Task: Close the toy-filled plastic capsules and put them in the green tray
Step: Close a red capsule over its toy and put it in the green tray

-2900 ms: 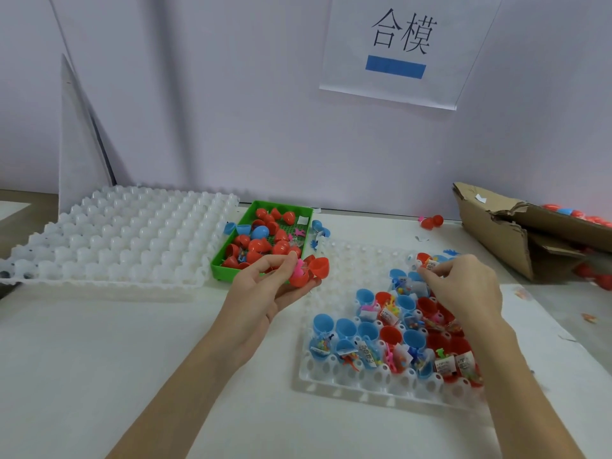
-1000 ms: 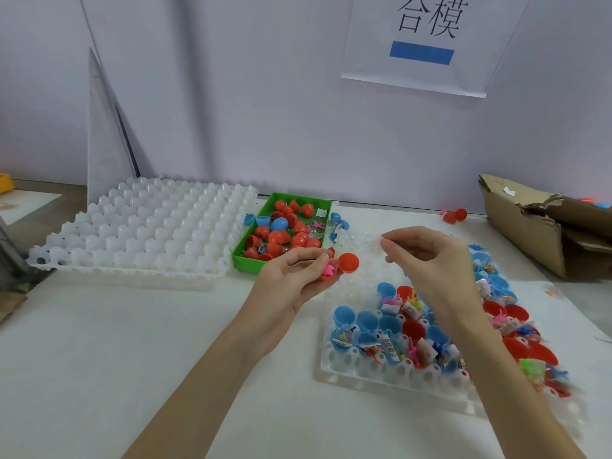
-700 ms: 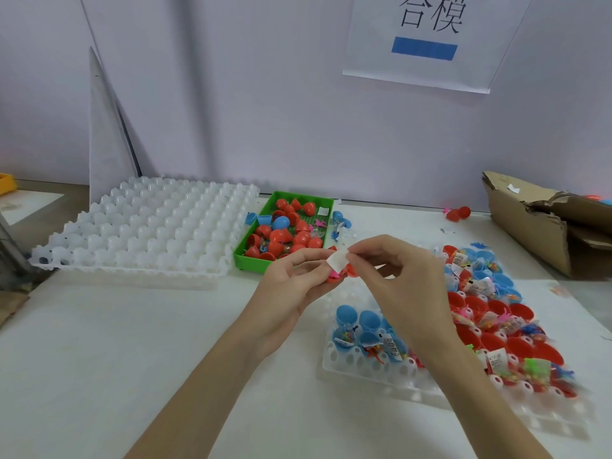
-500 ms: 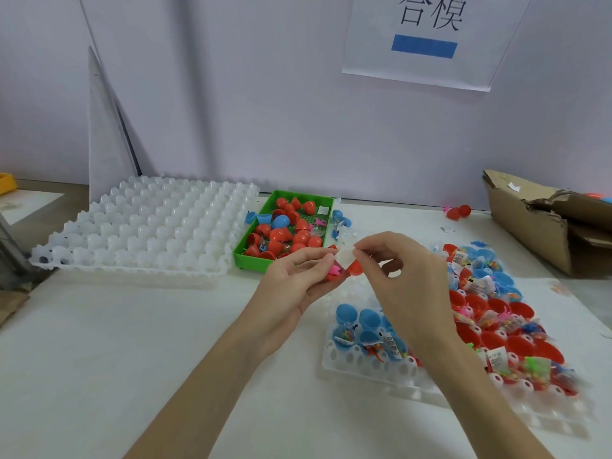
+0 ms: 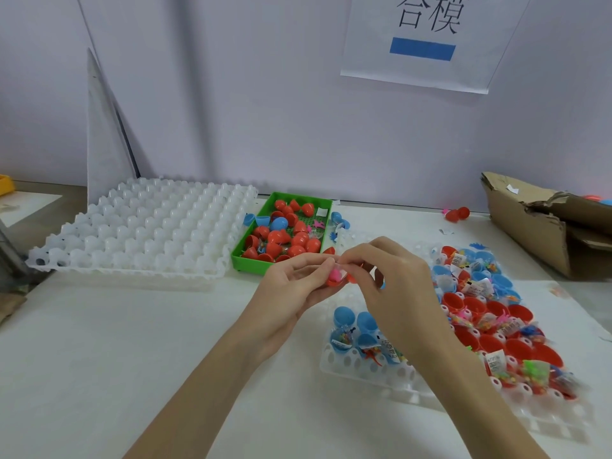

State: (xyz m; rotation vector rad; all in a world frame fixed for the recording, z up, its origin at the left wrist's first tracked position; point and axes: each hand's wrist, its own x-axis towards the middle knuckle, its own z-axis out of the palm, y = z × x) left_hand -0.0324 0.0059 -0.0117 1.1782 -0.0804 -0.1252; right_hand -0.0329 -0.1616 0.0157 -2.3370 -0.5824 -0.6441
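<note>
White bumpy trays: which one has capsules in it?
The white tray under the right hand; the left one holds none.

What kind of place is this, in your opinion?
Probably a small toy-packing workstation. A holder tray carries rows of open capsules with toys, a green tray collects capsules, and a paper sign hangs on the partition.

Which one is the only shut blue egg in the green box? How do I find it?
Find the green tray at the back of the table, right of the big empty white tray. Look in its left half, toward the far end. Nearly everything there is red; the closed blue capsule is the one whole, rounded blue egg inside.
</note>
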